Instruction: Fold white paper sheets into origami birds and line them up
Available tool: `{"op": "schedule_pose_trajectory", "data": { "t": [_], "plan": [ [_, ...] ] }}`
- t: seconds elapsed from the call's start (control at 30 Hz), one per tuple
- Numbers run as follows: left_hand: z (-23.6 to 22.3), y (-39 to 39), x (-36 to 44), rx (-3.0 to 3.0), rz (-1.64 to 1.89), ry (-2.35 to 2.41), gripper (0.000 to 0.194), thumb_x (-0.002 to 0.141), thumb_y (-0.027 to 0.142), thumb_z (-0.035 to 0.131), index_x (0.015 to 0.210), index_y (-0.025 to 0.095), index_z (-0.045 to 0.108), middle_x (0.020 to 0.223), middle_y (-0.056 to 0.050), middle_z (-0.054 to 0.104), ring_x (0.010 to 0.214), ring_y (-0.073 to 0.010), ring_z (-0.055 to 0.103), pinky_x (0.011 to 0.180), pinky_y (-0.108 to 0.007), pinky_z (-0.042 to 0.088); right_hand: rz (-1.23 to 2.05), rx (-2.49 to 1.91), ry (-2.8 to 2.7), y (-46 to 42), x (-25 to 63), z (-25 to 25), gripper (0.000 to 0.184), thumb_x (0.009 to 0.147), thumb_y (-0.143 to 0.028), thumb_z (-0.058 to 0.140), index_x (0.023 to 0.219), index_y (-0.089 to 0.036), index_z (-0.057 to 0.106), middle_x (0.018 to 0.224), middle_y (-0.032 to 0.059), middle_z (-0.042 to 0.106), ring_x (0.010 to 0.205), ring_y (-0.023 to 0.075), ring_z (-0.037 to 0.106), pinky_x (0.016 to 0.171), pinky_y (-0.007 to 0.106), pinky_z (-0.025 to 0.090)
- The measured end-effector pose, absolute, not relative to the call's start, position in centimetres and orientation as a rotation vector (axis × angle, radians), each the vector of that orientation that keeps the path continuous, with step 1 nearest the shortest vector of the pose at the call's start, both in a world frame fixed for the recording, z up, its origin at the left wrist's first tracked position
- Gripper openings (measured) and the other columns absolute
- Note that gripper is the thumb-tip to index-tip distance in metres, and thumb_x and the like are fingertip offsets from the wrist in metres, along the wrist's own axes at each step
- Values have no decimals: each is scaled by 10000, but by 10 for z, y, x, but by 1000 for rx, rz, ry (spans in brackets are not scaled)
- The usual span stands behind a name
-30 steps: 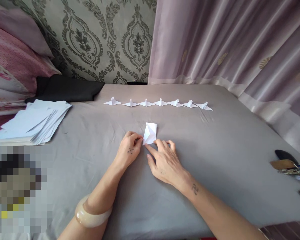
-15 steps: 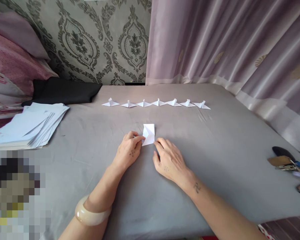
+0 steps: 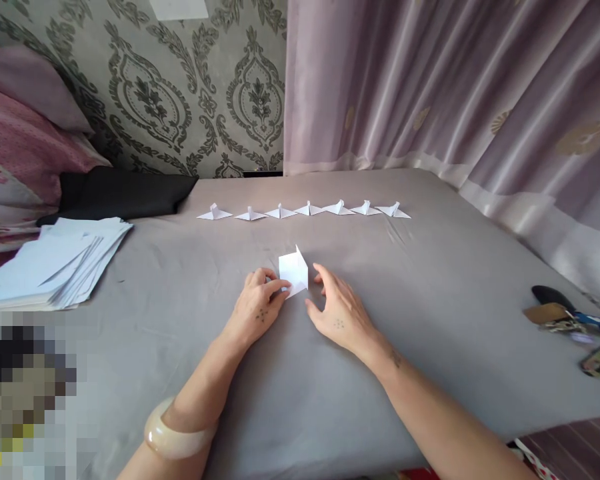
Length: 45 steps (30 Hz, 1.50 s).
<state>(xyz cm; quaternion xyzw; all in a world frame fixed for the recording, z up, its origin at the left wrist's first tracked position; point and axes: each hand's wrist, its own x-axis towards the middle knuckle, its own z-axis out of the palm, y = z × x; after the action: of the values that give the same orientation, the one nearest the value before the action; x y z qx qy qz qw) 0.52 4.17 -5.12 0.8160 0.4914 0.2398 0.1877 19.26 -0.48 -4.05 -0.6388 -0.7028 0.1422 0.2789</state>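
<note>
A small folded white paper piece (image 3: 294, 271) stands partly upright on the grey bed sheet (image 3: 430, 300). My left hand (image 3: 260, 307) pinches its lower left corner with thumb and forefinger. Just right of the paper is my right hand (image 3: 337, 310), fingers spread and curved, close to the paper's right edge; I cannot tell whether it touches. A pale bangle (image 3: 173, 437) sits on my left wrist.
Several finished white paper birds (image 3: 300, 211) lie in a row farther back. A stack of white sheets (image 3: 55, 260) is at the left, with a black cloth (image 3: 120, 190) behind it. Keys and small items (image 3: 570, 320) lie at the right edge. Curtain (image 3: 430, 87) hangs behind.
The paper piece has been lifted from lying flat to partly upright. My right hand has come off it and opened beside it. The view shifted slightly.
</note>
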Motion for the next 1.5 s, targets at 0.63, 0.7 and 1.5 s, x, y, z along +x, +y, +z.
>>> {"op": "schedule_pose_trajectory", "data": {
  "t": [0.63,0.7,1.5],
  "plan": [
    [-47,38,16,2972,587,1250,287,903,77,430,1029,212,649,1031,-81,670,984,-263,502,772,-390,376,568,-1476,-1696,14,205,-40,506,863,-93,407,1351,-223,434,1318,111,501,1023,151,612,842,287,515],
    [-45,36,19,2967,581,1286,270,908,90,430,1023,201,647,967,-80,672,913,-249,523,756,-384,384,380,-1538,-1845,6,200,-33,392,857,-79,412,1172,-223,595,1166,87,553,981,167,591,838,299,496],
    [-45,28,34,2845,651,1189,261,970,236,422,863,181,654,909,-56,671,839,-195,602,716,-331,446,283,-1789,-2157,-10,213,-25,293,867,-82,441,942,-214,692,916,32,589,826,142,584,652,270,407]
  ]
}}
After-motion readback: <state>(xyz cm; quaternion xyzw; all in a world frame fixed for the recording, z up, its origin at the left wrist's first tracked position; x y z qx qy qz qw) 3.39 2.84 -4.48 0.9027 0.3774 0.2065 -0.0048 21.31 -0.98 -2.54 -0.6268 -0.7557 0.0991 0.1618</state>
